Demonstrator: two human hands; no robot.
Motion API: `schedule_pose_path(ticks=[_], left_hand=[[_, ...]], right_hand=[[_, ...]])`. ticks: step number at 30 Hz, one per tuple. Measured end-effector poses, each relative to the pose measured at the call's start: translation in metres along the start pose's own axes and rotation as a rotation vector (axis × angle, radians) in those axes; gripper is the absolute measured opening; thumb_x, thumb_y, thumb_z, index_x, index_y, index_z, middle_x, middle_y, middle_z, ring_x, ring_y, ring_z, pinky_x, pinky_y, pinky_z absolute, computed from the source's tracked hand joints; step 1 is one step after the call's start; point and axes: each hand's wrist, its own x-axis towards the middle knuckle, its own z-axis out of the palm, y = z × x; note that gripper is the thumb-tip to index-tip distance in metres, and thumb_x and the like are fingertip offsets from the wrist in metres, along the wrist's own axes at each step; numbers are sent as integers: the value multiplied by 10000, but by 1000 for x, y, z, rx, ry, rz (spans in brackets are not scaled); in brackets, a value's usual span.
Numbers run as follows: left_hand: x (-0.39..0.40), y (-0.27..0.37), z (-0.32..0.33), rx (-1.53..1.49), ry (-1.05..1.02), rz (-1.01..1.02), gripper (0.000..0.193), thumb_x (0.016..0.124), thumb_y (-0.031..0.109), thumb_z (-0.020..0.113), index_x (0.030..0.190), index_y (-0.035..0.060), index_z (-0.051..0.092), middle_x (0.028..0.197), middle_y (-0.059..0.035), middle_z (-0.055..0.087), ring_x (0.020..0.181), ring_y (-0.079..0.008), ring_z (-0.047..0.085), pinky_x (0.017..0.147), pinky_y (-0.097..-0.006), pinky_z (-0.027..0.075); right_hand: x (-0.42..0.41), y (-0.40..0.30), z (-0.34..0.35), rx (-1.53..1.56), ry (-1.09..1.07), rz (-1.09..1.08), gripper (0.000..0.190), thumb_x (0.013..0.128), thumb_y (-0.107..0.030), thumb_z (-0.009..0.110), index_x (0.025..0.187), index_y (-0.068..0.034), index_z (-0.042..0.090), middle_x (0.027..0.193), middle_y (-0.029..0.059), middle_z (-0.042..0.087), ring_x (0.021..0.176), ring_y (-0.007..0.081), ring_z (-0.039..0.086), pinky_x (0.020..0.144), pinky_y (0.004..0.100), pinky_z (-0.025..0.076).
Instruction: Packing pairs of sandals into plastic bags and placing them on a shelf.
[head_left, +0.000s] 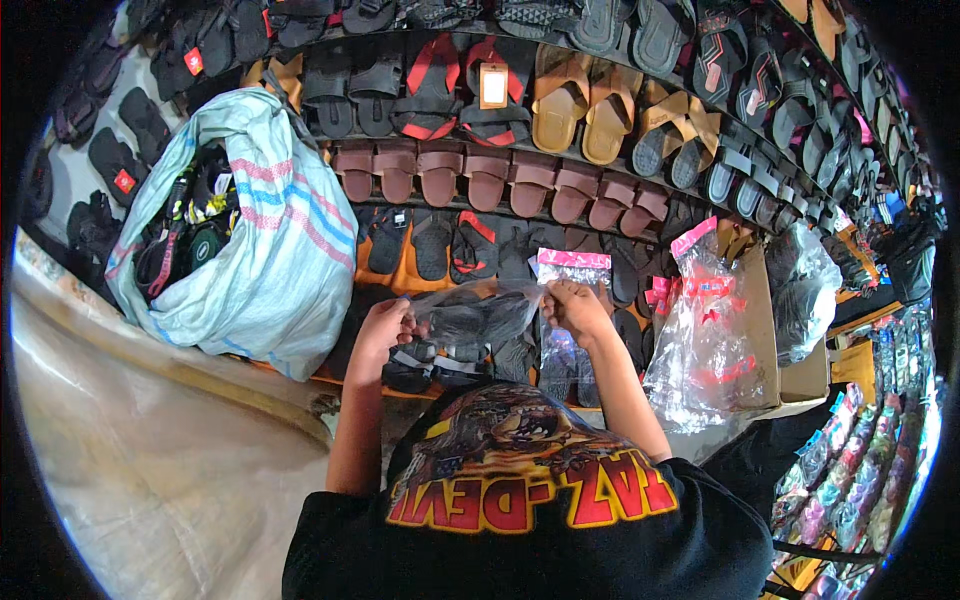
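Note:
A clear plastic bag (484, 306) is stretched sideways between my two hands, in front of the sandal display. Dark footwear shows through it; whether it lies inside or behind the film is hard to tell. My left hand (388, 327) pinches the bag's left end between thumb and fingers. At the other end, my right hand (574, 306) grips the film near its corner. Just behind my right hand hangs a clear packet with a pink top strip (574, 259). Under my hands are black sandals with pale straps (461, 369), set on an orange surface.
A woven white sack (300, 300) with pink and blue stripes, holding dark goods, stands at left. Maroon slides (487, 180) line a shelf ahead. To the right are pink-topped plastic bags (705, 345), a cardboard box (806, 382) and a wrapped bundle (802, 292). Plastic sheeting (165, 465) covers the left foreground.

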Motion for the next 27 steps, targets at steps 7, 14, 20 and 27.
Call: schedule_pose_path(ticks=[7, 14, 20, 27], left_hand=[[-2, 11, 2, -72, -150, -74, 343, 1087, 379, 643, 1049, 41, 690, 980, -102, 786, 883, -263, 801, 673, -344, 592], [-31, 31, 27, -87, -184, -203, 386, 1079, 416, 654, 1316, 114, 616, 1147, -140, 798, 939, -250, 794, 748, -348, 601], [-27, 6, 20, -216, -269, -322, 373, 1090, 399, 637, 1353, 140, 579, 1216, -118, 779, 1006, -253, 777, 816, -358, 583], [-38, -15, -4, -263, -87, -120, 228, 1061, 239, 649, 1243, 136, 559, 1139, -131, 789, 959, -250, 798, 726, -318, 584]], right_hand=[[-12, -11, 3, 16, -20, 120, 256, 1079, -254, 674, 1161, -13, 636, 1126, 160, 755, 984, 265, 778, 822, 387, 644], [-10, -9, 4, 162, -89, 150, 308, 1085, -220, 644, 1230, 46, 590, 1232, 244, 738, 1122, 356, 753, 918, 435, 630], [-8, -8, 25, 81, -245, 116, 253, 1088, -183, 629, 1218, 33, 605, 1247, 243, 733, 1140, 331, 747, 924, 426, 621], [3, -4, 3, -3, -36, 181, 165, 1078, -164, 643, 1179, -33, 643, 1078, 91, 722, 1024, 264, 747, 900, 412, 624]])
